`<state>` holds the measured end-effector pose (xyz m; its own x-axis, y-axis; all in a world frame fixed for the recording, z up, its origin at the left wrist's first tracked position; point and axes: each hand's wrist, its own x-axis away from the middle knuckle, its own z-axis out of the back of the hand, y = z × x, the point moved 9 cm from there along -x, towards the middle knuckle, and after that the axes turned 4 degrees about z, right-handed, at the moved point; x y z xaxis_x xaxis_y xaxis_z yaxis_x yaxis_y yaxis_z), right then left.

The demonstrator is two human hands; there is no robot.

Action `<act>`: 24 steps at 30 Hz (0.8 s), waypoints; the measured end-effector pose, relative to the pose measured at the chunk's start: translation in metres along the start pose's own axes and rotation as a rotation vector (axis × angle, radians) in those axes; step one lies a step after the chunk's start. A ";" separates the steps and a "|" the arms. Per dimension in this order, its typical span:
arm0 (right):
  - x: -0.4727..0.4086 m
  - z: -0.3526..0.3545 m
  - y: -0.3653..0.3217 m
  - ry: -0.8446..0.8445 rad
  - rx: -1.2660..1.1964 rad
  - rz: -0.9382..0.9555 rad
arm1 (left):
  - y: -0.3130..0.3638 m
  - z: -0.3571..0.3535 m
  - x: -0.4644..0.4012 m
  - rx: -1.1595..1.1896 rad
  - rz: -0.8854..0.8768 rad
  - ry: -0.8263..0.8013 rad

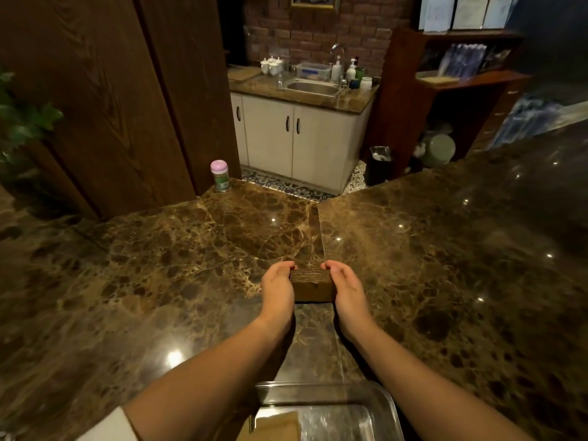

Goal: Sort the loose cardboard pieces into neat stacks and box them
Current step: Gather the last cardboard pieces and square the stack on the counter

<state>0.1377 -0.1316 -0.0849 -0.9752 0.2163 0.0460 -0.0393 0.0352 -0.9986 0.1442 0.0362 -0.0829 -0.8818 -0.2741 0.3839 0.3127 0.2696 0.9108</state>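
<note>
Standing cardboard stack (312, 285) — between fingers (288, 266) (both hands).

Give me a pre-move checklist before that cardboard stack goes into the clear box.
1. Stack gripped on both sides: ok, left hand and right hand hold its ends.
2. Edges squared: ok along the top edge; the far side is hidden.
3. Stack resting on the counter: cannot tell, its underside is hidden.
4. Box open: ok, no lid shows.
5. Room in the box: cannot tell, a cardboard piece lies at its left and the rest is cut off by the frame.
6. Path back to the box: ok, only bare counter lies between.
</note>
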 end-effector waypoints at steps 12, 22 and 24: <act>0.014 -0.001 0.001 -0.249 0.250 -0.004 | 0.004 -0.003 0.005 -0.186 -0.026 -0.199; 0.048 0.002 -0.088 -0.139 0.325 0.245 | 0.069 0.001 0.053 -0.065 -0.170 -0.271; 0.061 0.002 -0.113 -0.073 0.265 0.300 | 0.079 0.005 0.077 0.132 -0.102 -0.291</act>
<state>0.0819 -0.1238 0.0304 -0.9645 0.1089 -0.2407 0.2037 -0.2735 -0.9401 0.0991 0.0413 0.0176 -0.9761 -0.0355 0.2144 0.1856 0.3771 0.9074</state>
